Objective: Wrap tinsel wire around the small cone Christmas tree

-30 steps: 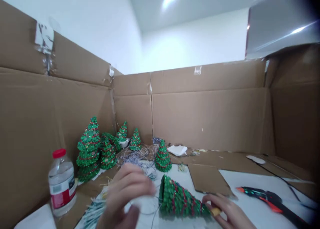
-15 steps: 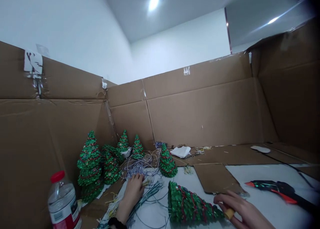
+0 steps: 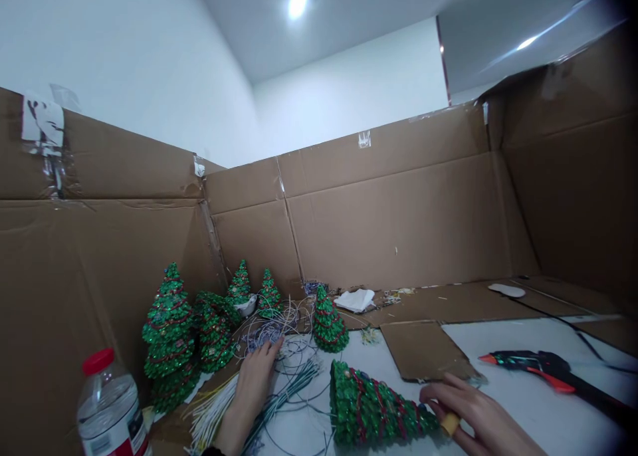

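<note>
"If we take the lying tree (image 3: pixel 379 408) as the middle of the clock, where are the two hands?"

"At three o'clock, the right hand (image 3: pixel 471 413) has its fingers closed around a short tan piece (image 3: pixel 450 425), just at the tree's narrow tip. Between nine and ten, the left hand (image 3: pixel 256 376) is palm down, with fingers rather near together, at the tangled wires (image 3: pixel 256 338). Whether it grips any, I cannot tell."

"And what is beside its forearm?"

"White strands (image 3: pixel 214 404) on the nine o'clock side, green strands (image 3: pixel 303 378) on the other."

"Please, which containers do you see?"

"At nine o'clock stands a transparent bottle (image 3: pixel 107 413), its red cap (image 3: pixel 98 361) on. The content looks colourless; the level I cannot read surely. The lying tree turns its wide base toward nine o'clock, so its inside is hidden from us."

"What more is on the table (image 3: pixel 491 333)?"

"One small standing tree (image 3: pixel 329 324) at eleven o'clock, and a glue gun (image 3: pixel 552 364) between two and three, its orange tip pointing to nine."
</note>
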{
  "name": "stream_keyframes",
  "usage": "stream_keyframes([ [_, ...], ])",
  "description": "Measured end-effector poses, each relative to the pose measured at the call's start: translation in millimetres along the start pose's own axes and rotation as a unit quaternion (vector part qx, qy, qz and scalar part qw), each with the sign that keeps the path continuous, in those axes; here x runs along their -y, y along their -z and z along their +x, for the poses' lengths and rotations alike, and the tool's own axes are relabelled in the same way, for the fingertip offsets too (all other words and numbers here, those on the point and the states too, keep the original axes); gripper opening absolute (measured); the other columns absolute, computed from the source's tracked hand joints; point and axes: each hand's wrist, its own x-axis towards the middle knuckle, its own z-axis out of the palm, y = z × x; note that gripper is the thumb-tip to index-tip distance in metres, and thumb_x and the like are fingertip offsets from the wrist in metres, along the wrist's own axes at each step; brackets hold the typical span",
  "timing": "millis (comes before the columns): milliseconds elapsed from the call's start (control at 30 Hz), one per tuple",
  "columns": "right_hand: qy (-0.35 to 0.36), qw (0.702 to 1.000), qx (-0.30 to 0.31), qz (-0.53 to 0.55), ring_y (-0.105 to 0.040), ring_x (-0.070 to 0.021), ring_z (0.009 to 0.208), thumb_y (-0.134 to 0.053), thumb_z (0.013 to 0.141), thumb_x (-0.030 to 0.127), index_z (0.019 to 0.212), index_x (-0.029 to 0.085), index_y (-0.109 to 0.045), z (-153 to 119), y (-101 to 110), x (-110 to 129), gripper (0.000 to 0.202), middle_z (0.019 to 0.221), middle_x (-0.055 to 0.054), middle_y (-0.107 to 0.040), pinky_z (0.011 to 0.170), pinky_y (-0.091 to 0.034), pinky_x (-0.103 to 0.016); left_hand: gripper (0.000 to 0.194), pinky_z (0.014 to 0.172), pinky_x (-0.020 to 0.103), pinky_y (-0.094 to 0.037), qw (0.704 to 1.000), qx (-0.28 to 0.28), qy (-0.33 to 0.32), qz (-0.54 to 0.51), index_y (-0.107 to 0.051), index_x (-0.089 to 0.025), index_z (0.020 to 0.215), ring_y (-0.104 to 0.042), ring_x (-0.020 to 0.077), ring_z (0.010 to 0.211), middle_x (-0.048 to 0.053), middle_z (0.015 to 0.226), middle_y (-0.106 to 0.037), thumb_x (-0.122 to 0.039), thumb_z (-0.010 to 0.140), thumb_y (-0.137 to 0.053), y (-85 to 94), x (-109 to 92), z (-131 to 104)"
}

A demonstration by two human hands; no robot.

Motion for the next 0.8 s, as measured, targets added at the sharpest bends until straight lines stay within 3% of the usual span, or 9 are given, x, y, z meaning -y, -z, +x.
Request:
stream_keyframes([
  [167, 0.017, 1.000, -0.009, 0.011, -0.057, -0.0229, 0.078, -0.047, 0.079, 0.027, 0.079, 0.024, -0.063, 0, 1, 0, 0.016, 0.077, -0.006, -0.064, 0.067, -0.045, -0.029, 0.070, 0.076, 0.031, -0.046, 0.999, 0.047, 0.021, -0.013, -0.040, -0.031, 0.134, -0.063, 0.0222, 0.092, 0.008, 0.109, -0.062, 0.000, 0.073, -0.032, 17.6, -3, -4],
  [300, 0.032, 0.999, -0.003, 0.012, -0.058, -0.0227, 0.077, -0.048, 0.079, 0.028, 0.080, 0.024, -0.063, 0, 0, -2, 0.016, 0.077, -0.005, -0.065, 0.071, -0.046, -0.032, 0.075, 0.075, 0.031, -0.043, 0.998, 0.026, 0.053, -0.030, -0.033, -0.025, 0.138, -0.062, 0.0243, 0.093, 0.009, 0.102, -0.067, 0.002, 0.068, -0.034, 26.8, -1, -7],
  [433, 0.050, 0.999, 0.014, 0.007, -0.060, -0.0216, 0.079, -0.047, 0.079, 0.022, 0.084, 0.025, -0.063, 0, 0, -3, 0.017, 0.081, -0.003, -0.067, 0.080, -0.046, -0.034, 0.050, 0.076, 0.034, -0.042, 0.996, -0.015, 0.082, -0.033, -0.043, -0.014, 0.129, -0.062, 0.0253, 0.089, 0.012, 0.093, -0.067, -0.010, 0.081, -0.032, 26.0, 0, -8],
  [533, 0.050, 0.998, 0.035, -0.005, -0.061, -0.0210, 0.081, -0.046, 0.079, 0.019, 0.086, 0.026, -0.063, 0, 2, -3, 0.020, 0.084, -0.002, -0.068, 0.084, -0.046, -0.035, 0.032, 0.078, 0.034, -0.041, 0.995, -0.048, 0.082, -0.034, -0.056, -0.015, 0.104, -0.061, 0.0242, 0.089, 0.011, 0.093, -0.066, -0.021, 0.086, -0.031, 22.1, -1, -8],
  [633, 0.032, 0.998, 0.045, -0.019, -0.060, -0.0232, 0.086, -0.044, 0.079, 0.019, 0.089, 0.025, -0.064, 0, 3, -3, 0.023, 0.088, -0.004, -0.067, 0.083, -0.046, -0.036, 0.030, 0.076, 0.033, -0.041, 0.992, -0.082, 0.096, -0.027, -0.057, -0.016, 0.090, -0.060, 0.0243, 0.088, 0.010, 0.090, -0.065, -0.033, 0.089, -0.032, 18.4, -1, -7],
  [800, 0.035, 0.998, 0.044, 0.001, -0.059, -0.0246, 0.088, -0.044, 0.080, 0.020, 0.091, 0.025, -0.064, -1, 1, -3, 0.024, 0.091, -0.006, -0.067, 0.086, -0.045, -0.039, 0.036, 0.073, 0.033, -0.043, 0.975, -0.177, 0.110, -0.078, -0.056, -0.016, 0.097, -0.061, 0.0248, 0.085, 0.010, 0.094, -0.066, -0.042, 0.089, -0.033, 20.1, 11, -8],
])
